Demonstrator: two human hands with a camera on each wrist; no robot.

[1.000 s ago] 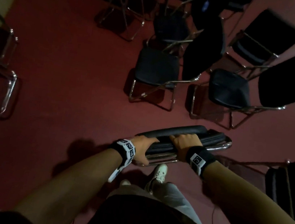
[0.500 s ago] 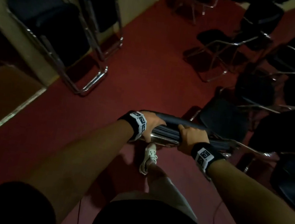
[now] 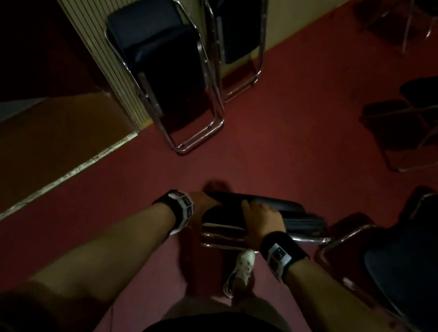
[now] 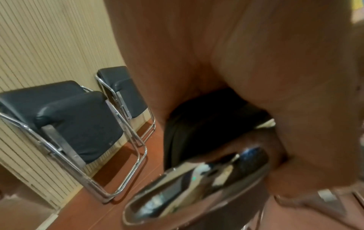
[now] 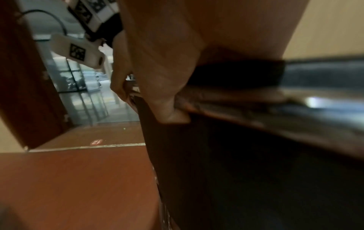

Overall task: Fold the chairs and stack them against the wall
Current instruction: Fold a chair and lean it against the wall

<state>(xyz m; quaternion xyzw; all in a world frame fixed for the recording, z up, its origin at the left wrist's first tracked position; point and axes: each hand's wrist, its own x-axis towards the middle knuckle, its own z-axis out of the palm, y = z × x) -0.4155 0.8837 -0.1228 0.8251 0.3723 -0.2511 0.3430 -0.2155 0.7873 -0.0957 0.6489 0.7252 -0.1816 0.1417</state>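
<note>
A folded chair (image 3: 259,213) is carried edge-up at the 6 o'clock side of the head view, above the red floor (image 3: 284,152). It is gripped by the left hand (image 3: 204,201) at its left end and by the right hand (image 3: 259,222) nearer the middle, fingers curled over the black pad and the chrome tube. Two folded chairs are already leaned on the ribbed wall (image 3: 93,7) at 12 o'clock: a nearer one (image 3: 164,68) and a farther one (image 3: 231,27) to its right. The step is judged best done if the carried chair is kept level, turned parallel to the wall and leaned flat onto the nearer chair, feet set down first so the chrome is not knocked. Open chairs (image 3: 428,130) are left standing at 2 to 4 o'clock, and one (image 3: 408,271) lies just beside the carried chair's right end, where a leg could be caught. A white shoe (image 3: 241,270) is seen beneath the load, and a floor strip (image 3: 49,184) runs at 9 o'clock.
</note>
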